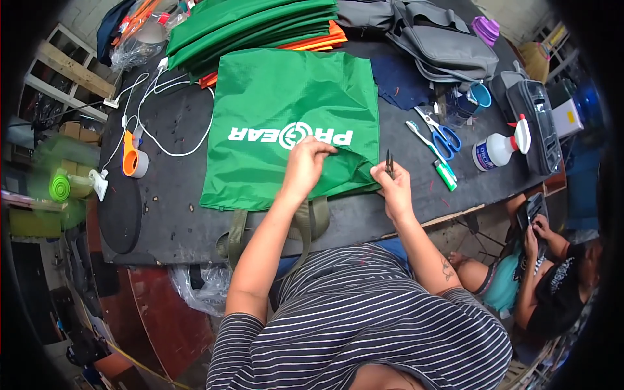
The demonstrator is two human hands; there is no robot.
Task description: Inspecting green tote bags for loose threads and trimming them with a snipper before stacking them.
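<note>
A green tote bag (260, 97) with a white print lies flat on the dark table, its olive straps (236, 231) hanging over the near edge. My left hand (304, 168) rests on the bag's middle, its fingers closed and pinching the fabric beside the print. At the bag's near right corner, my right hand (395, 190) is closed round small dark thread snips (389, 162), whose pointed tips stick up past the fingers. Its thumb and finger also touch the bag's edge, where the fabric is puckered. Any loose thread between the hands is too small to make out.
Behind the bag rises a stack of green bags (253, 29). Blue-handled scissors (445, 138), a toothbrush (426, 140) and a spray bottle (500, 149) lie or stand at right. A tape dispenser (133, 159) and white cables (162, 155) are left. A person (552, 273) sits at lower right.
</note>
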